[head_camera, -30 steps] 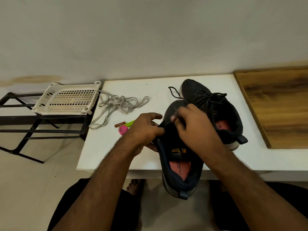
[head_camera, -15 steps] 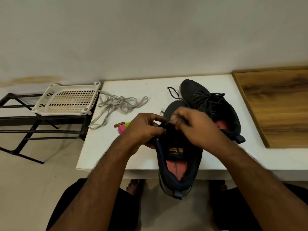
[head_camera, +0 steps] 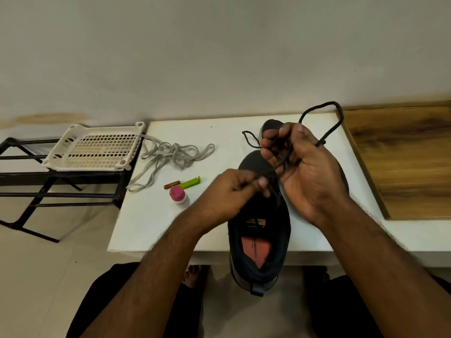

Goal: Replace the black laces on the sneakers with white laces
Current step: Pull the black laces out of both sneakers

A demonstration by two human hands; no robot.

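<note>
Near sneaker, dark, on the front edge of the white worktop, heel overhanging toward the person, toe pointing away; a yellow tongue tag and red insole print inside, both too small to read. Black lace rising from its eyelets, looping high above the right hand, fingers curled around the strands, palm turned toward the camera. Left hand low over the tongue, fingertips pinching the same lace just where it leaves the shoe. Second sneaker behind the right hand, mostly hidden, a loose black lace end lying on the worktop beside its toe. Farther left, white laces in a loose tangle, one end trailing toward the left edge. Near them a small pink-capped bottle, a lime-green clip and a small brown tube with unreadable lettering. Beyond the worktop's left edge, a white perforated basket on a black metal rack, contents not discernible. At right, a wooden board adjoining the worktop.
</note>
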